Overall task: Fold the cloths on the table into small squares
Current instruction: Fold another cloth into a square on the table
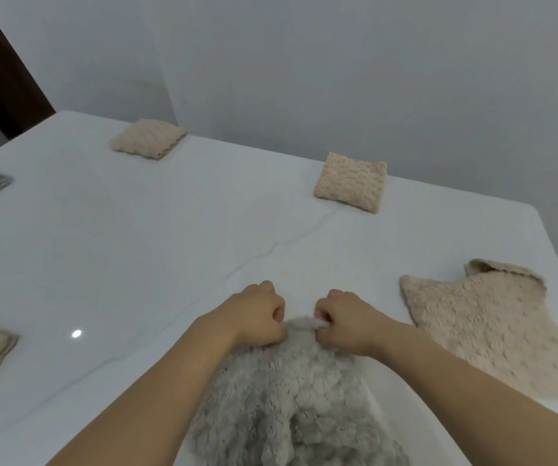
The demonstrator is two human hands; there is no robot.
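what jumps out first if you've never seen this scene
Two bare hands, left hand and right hand, both gripping the far edge of a fluffy grey cloth at the near centre of the white table. Two beige folded squares lie along the far edge.

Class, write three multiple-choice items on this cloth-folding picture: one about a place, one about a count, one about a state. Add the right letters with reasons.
1. Where does the unfolded beige cloth lie?
A. at the table's right edge
B. at the far left corner
C. under the grey cloth

2. How many folded beige squares sit along the far side of the table?
A. one
B. two
C. four

3. What are the hands doing?
A. resting flat on the table
B. lifting a folded square
C. both gripping the far edge of the grey cloth

Answers: 1 A, it lies spread to the right of the right hand. 2 B, one square far left, another far right. 3 C, the left hand and right hand are closed on its edge.
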